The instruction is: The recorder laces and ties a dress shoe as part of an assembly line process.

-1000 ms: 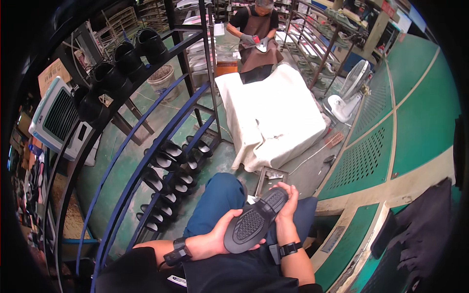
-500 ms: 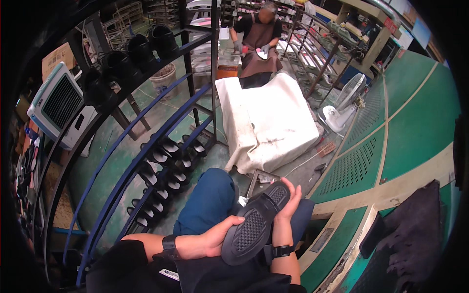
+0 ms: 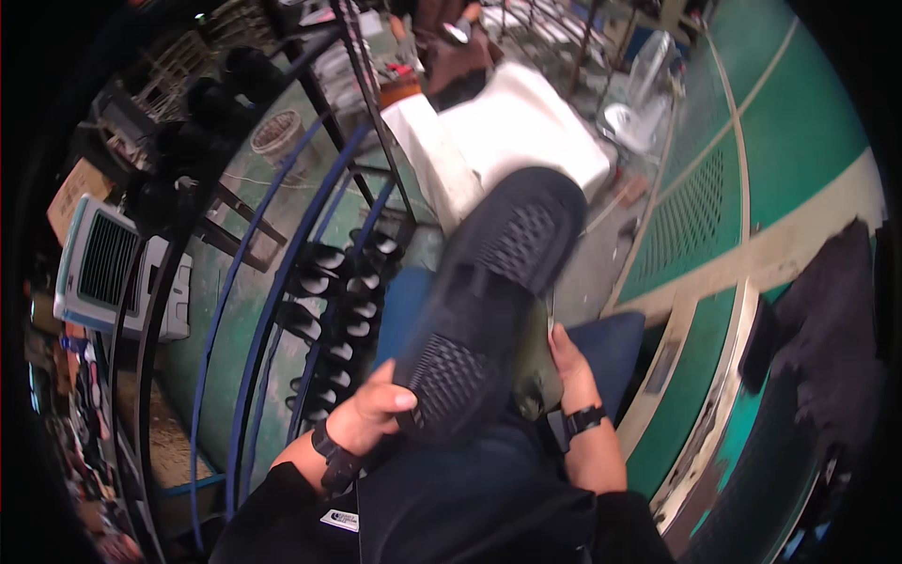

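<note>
Both hands clamp a black shoe (image 3: 489, 301) sole-up over the lap, left hand (image 3: 371, 414) closed on the heel, right hand (image 3: 564, 362) bracing its far side, likely to turn the tread toward the eyes, beside a rack (image 3: 272, 282) of dark shoes.

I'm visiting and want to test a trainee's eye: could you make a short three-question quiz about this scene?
1. True or false: both hands hold the dark shoe sole-up.
2. Where is the left hand? A) at the shoe's near end B) on the white block C) on the rack
3. What fills the blue-railed rack on the left?

Key: 1 true; the right hand supports its far side. 2 A. 3 Rows of dark shoes.
</note>
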{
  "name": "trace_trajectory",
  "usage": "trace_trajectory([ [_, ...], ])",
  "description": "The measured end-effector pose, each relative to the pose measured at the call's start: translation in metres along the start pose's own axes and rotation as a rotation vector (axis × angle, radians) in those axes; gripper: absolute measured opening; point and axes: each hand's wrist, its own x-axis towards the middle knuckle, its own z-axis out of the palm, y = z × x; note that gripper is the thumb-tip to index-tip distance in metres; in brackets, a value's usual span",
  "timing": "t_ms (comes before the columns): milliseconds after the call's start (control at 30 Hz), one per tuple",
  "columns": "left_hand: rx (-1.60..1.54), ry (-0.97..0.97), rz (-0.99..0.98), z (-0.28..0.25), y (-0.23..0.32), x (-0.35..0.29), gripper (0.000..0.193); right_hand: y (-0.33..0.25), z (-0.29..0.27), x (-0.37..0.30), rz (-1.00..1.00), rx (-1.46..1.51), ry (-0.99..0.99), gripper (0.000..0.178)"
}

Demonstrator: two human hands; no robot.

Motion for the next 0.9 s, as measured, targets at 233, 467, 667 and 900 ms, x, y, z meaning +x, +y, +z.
trace_trajectory([
  [233,0.057,0.162,0.335,-0.008,0.027,0.011,0.111,0.031,-0.025,0.018,0.033,-0.015,0.36,0.082],
  [467,0.204,0.303,0.403,-0.045,0.014,-0.046,0.107,-0.021,0.029,0.092,-0.055,-0.186,0.809,0.052],
  [667,0.365,0.352,0.47,-0.074,-0.003,-0.072,0.116,-0.124,0.01,0.186,-0.714,0.055,0.842,0.039],
  [900,1.512,0.468,0.711,-0.093,0.021,-0.065,0.104,0.005,0.082,0.162,0.189,-0.076,0.378,0.063],
])
